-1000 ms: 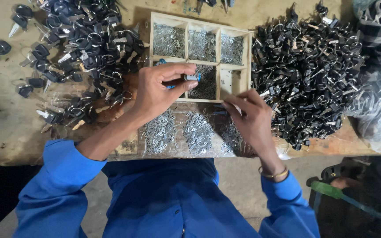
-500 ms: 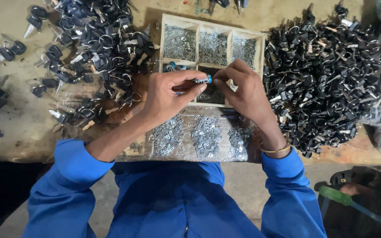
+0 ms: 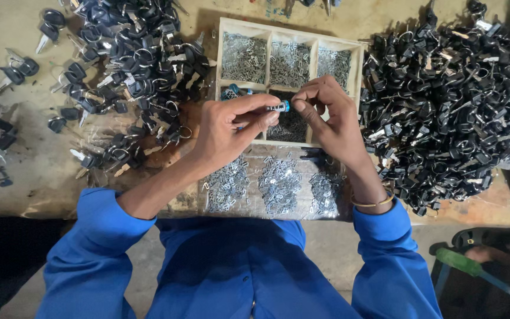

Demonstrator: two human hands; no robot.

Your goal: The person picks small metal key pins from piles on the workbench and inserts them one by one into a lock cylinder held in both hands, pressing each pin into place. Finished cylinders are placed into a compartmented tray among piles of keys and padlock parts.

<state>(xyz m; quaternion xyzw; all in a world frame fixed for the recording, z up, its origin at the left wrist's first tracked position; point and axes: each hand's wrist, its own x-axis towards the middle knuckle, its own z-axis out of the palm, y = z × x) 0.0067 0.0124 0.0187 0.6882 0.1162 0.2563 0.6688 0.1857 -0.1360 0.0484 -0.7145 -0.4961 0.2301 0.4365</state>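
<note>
sleeves [image 3: 98,236] blue | keys [image 3: 444,100] black | tray [image 3: 358,71] pale wood | bangle [image 3: 373,202] gold

The little part [image 3: 278,107] pinched between the left hand [image 3: 225,127] and the right hand [image 3: 332,118] looks like shiny metal with a blue tip, maybe plastic, though it is too small to be sure. The tray [image 3: 314,42] is pale, bare wood, dull and a bit rough. The tiny bits [image 3: 244,57] in its boxes glint like silver metal. The keys [image 3: 450,100] heaped on the right have smooth black plastic heads and grey metal blades. The table [image 3: 36,165] is worn, dusty and matt. The sleeves [image 3: 95,248] are soft blue cloth. The bangle [image 3: 373,204] shines like metal.
</note>
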